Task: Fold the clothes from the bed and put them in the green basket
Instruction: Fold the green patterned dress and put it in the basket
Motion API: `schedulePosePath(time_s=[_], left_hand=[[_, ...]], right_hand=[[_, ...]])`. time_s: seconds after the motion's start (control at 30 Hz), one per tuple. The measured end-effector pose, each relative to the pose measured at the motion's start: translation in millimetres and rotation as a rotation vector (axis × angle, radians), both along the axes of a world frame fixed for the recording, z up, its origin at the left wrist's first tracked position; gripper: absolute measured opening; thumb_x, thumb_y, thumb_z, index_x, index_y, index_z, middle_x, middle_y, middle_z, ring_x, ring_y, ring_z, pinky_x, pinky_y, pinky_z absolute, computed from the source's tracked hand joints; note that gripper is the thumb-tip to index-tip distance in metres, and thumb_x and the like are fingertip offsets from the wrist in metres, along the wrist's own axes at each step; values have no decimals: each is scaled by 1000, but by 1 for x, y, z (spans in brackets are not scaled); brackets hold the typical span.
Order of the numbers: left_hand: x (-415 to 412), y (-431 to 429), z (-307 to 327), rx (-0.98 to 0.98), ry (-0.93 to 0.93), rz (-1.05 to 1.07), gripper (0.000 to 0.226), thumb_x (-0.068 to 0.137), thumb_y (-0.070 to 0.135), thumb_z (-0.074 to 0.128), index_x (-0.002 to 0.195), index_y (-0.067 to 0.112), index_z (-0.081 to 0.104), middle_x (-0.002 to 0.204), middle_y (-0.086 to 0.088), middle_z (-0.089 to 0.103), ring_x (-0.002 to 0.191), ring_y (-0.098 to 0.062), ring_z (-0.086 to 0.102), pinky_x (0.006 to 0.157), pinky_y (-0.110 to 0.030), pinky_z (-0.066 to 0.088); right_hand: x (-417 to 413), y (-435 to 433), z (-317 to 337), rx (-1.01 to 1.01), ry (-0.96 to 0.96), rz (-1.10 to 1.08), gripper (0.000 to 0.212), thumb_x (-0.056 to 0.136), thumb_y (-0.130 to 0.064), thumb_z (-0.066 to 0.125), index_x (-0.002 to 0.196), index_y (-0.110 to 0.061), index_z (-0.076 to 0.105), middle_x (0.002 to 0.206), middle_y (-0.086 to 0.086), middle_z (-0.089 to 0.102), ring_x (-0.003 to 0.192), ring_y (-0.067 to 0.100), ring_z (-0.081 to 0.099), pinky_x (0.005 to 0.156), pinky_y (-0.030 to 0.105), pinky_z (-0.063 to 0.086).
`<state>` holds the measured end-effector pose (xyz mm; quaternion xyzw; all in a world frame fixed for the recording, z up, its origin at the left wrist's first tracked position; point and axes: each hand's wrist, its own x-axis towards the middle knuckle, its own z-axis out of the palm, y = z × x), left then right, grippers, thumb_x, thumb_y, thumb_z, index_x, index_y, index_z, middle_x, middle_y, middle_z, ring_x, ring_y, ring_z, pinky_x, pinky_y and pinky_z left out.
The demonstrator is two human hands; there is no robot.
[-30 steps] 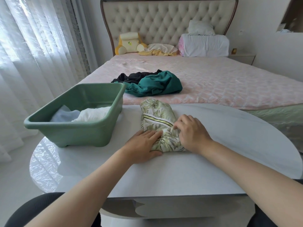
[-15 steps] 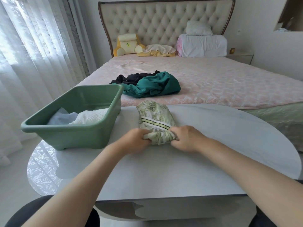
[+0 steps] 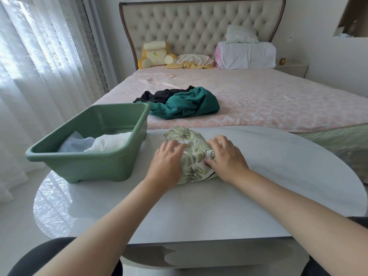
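Head view: left hand [image 3: 166,166] and right hand [image 3: 227,160], fingers loosely straight, press leaf-print garment [image 3: 192,168] on table [image 3: 199,208] beside green basket [image 3: 89,168].

The table [image 3: 199,212] bears basket [image 3: 89,166] — and garment [image 3: 195,166] (leaf-printed).

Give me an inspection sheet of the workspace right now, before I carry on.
Surface: white oval table, bearing the green basket and the leaf-print garment.
Job's things: leaf-print garment part-folded; green basket, left of it, holds white cloth and pale blue cloth; teal garment and black garment lie unfolded on the bed.
Clutter: yellow cushion and pillows by the headboard.
Hands: left hand, blurred, fingers stretched, and right hand both on the leaf-print garment; a pinch cannot be told.
Cables: nothing seen.
Surroundings: sheer curtains left, nightstand right.
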<state>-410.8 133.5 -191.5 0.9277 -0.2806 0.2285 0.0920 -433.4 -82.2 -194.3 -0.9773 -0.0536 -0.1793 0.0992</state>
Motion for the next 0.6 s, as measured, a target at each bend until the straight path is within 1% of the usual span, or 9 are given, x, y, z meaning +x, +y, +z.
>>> schedulePosePath(time_s=[0.07,0.13,0.23,0.3,0.33,0.4,0.47,0.5,0.6], left_hand=[[-5,-12,-3,82,-56,-175,59,78,7,61,135,20,54,139,-2,52,128,-24,47,106,-39,39],[-11,-20,-11,66,104,-215,55,90,15,50,145,18,45,152,-2,43,139,-22,38,113,-36,29],[-10,-19,-21,138,254,-136,68,101,48,36,159,19,15,165,1,15,151,-17,13,120,-32,11],[-7,-13,-24,198,311,-121,79,99,60,35,159,20,5,166,3,6,152,-14,5,120,-30,6],[-5,-10,-25,211,338,-110,83,97,63,36,159,18,4,166,3,5,152,-14,4,121,-29,6],[-1,-5,-25,218,411,-64,92,93,71,37,159,17,4,166,3,2,152,-14,3,123,-30,7],[2,-2,-23,217,454,-35,99,88,76,40,159,16,5,166,2,1,153,-13,2,123,-30,7],[4,-1,-22,219,453,-33,100,87,76,43,159,16,8,166,2,2,152,-11,3,123,-28,7],[7,1,-16,187,457,-29,100,85,74,52,159,17,16,166,6,7,151,-11,14,121,-27,17]], right_hand=[[3,2,-1,-122,-162,86,58,83,-29,78,135,-15,56,142,13,47,125,34,51,96,46,46],[5,1,-3,-200,-238,142,53,75,-21,81,124,-14,64,136,14,54,123,34,53,96,46,47],[8,-1,-7,-259,-297,231,34,78,-14,76,111,-10,69,126,11,63,118,32,58,98,42,47],[8,-4,-14,-247,-325,322,20,87,-10,61,104,-7,72,113,10,70,106,32,66,92,40,53],[8,-6,-18,-243,-307,343,27,91,-14,52,105,-6,73,112,11,71,105,32,68,92,39,54],[6,-11,-20,-204,-128,327,48,95,-31,39,124,-6,69,131,12,66,122,28,63,105,41,48],[1,-17,-17,-178,88,287,71,92,-53,33,148,-12,48,157,5,42,146,19,38,121,35,24],[-1,-20,-16,-183,165,287,77,90,-56,37,155,-15,36,163,1,29,151,15,26,123,30,14],[-2,-20,-15,-170,208,295,81,87,-37,58,159,-18,26,166,-3,22,152,11,20,121,22,11]])
